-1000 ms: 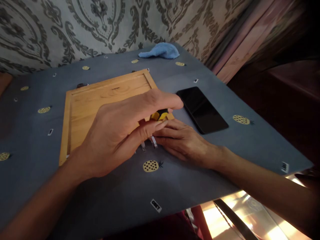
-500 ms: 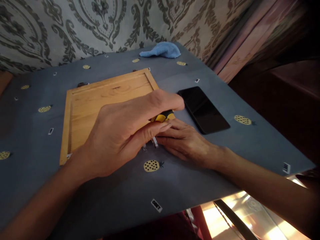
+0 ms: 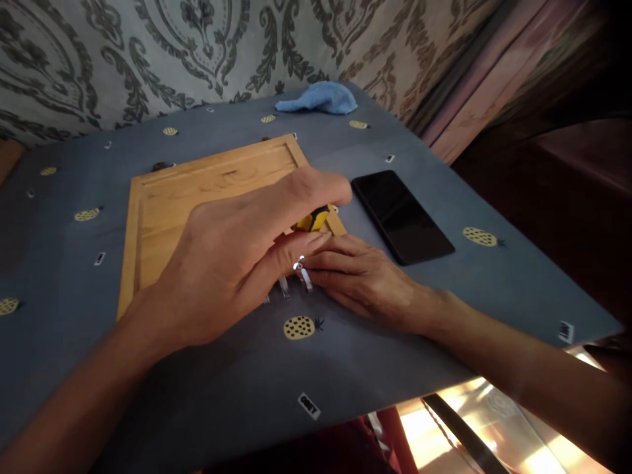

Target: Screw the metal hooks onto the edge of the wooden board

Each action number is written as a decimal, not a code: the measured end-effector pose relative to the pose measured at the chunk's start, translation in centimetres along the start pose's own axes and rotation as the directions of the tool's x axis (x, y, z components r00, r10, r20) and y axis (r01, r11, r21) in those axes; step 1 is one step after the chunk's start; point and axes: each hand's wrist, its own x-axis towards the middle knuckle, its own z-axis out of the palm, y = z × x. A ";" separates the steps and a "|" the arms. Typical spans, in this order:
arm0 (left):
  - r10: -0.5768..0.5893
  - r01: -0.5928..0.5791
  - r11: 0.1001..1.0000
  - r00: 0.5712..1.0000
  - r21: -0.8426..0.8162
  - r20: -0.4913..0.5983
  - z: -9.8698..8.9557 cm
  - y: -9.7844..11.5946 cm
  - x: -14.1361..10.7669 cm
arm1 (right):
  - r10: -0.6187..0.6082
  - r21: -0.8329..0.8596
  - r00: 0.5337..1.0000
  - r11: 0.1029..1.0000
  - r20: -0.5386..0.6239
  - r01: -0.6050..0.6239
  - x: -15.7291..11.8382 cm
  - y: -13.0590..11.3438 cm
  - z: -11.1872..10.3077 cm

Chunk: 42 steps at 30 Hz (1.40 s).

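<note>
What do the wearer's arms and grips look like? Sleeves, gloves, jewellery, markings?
Left grip and right grip are human hands, no gloves seen. Left forearm and right forearm show no sleeve within the frame. No watch, bracelet, cable or marking visible. Some fingers are hidden, so rings can't be ruled out.

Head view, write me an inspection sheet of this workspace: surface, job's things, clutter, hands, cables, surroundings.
Surface: blue-grey tablecloth, pineapple print.
Job's things: rimmed wooden panel; shiny metal strips by its near edge; yellow-and-black tool handle.
Clutter: black smartphone right of the panel; blue cloth towards the wall.
Hands: left hand, grip around the handle; right hand, fingers at the strips, exact contact unclear.
Cables: nothing seen.
Surroundings: damask-patterned wall behind; sunlit floor lower right.
</note>
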 end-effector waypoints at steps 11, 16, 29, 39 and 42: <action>-0.020 0.020 1.000 1.000 0.011 0.000 0.1 0.2 -0.1 | -0.014 0.005 1.000 1.000 -0.024 0.014 0.0 0.0 0.1; -0.010 0.010 1.000 1.000 -0.011 0.001 0.0 0.3 0.0 | -0.028 -0.007 0.999 1.000 -0.034 0.028 0.1 0.0 0.1; -0.053 0.051 0.997 0.998 0.058 0.037 0.0 0.3 -0.2 | -0.024 -0.016 0.999 1.000 -0.035 0.023 0.0 -0.1 0.0; 0.019 -0.004 0.985 0.996 0.175 -0.085 0.8 0.6 0.1 | -0.019 -0.032 0.999 0.999 -0.046 0.017 0.0 0.0 0.2; 0.025 -0.002 0.982 0.992 0.190 -0.123 0.8 0.7 0.0 | -0.011 -0.010 1.000 1.000 -0.027 0.011 0.0 -0.1 0.1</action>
